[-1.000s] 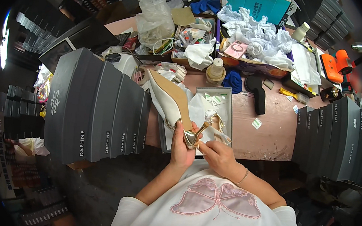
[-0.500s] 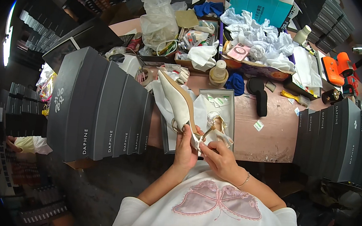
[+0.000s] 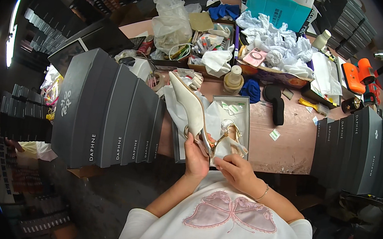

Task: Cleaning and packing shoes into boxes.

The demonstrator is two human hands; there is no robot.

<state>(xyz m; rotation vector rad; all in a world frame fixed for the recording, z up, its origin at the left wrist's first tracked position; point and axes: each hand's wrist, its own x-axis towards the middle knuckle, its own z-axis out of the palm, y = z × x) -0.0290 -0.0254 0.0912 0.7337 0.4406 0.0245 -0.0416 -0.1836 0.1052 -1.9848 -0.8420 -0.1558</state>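
Note:
My left hand (image 3: 197, 162) is wrapped round the heel end of a cream pointed-toe high-heeled shoe (image 3: 190, 108), its toe pointing up and away. Against the shoe's rear, my right hand (image 3: 238, 171) is closed in a pinch at the white strap; the fingertips partly cover that spot. Under both hands lies an open grey shoebox (image 3: 247, 124) with white tissue paper (image 3: 174, 113) at its left side. Inside it are a second shoe (image 3: 230, 131) with a shiny gold inside, and small green-and-white sachets (image 3: 233, 108).
Tall grey shoebox stacks flank me on the left (image 3: 80, 110) and right (image 3: 364, 148). Beyond stand a pump bottle (image 3: 234, 80), a blue cloth (image 3: 251, 90), a black padded tool (image 3: 275, 104), a yellow brush (image 3: 313, 105) and a carton of crumpled paper (image 3: 282, 45) with a pink phone (image 3: 255, 57).
The shoe has rolled in my left hand, showing more of its cream upper and less of its tan sole. My right hand has shifted slightly at the strap.

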